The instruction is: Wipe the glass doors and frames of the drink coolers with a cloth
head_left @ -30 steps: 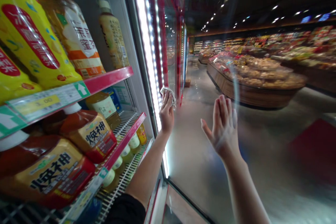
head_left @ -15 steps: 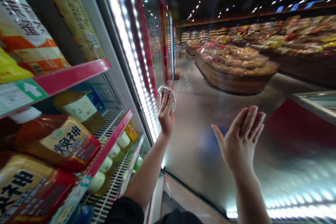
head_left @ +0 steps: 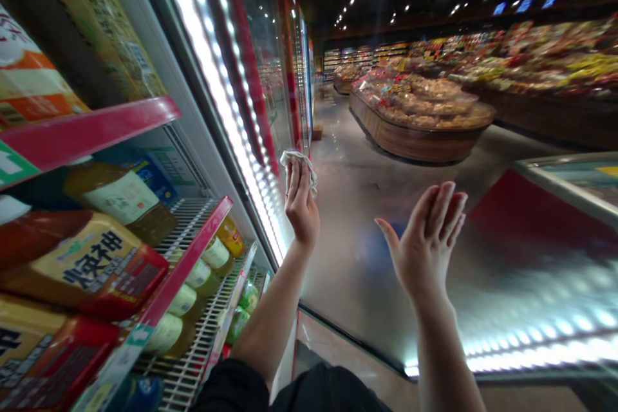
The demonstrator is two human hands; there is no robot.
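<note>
My left hand [head_left: 301, 206] holds a crumpled white cloth [head_left: 298, 158] under its fingers, with the arm stretched forward beside the lit edge of a drinks fridge. The cloth appears to lie against the clear glass door [head_left: 357, 270]; exact contact is hard to see. My right hand [head_left: 425, 244] is raised to the right, palm forward, fingers straight and thumb out, and nothing is in it. It seems to rest flat on or very near the same glass. Light strips reflect along the lower part of the door.
Left of me, fridge shelves with a red front rail [head_left: 96, 132] carry large bottles [head_left: 96, 264] and smaller bottles [head_left: 181, 299]. A bright light strip [head_left: 217, 77] runs along the frame. Beyond the glass stand a wooden display stand [head_left: 420, 132] and a low freezer case [head_left: 570, 164].
The view has turned slightly, so shelves and stands shift left in the picture. Both hands keep nearly the same pose; the cloth stays in my left hand.
</note>
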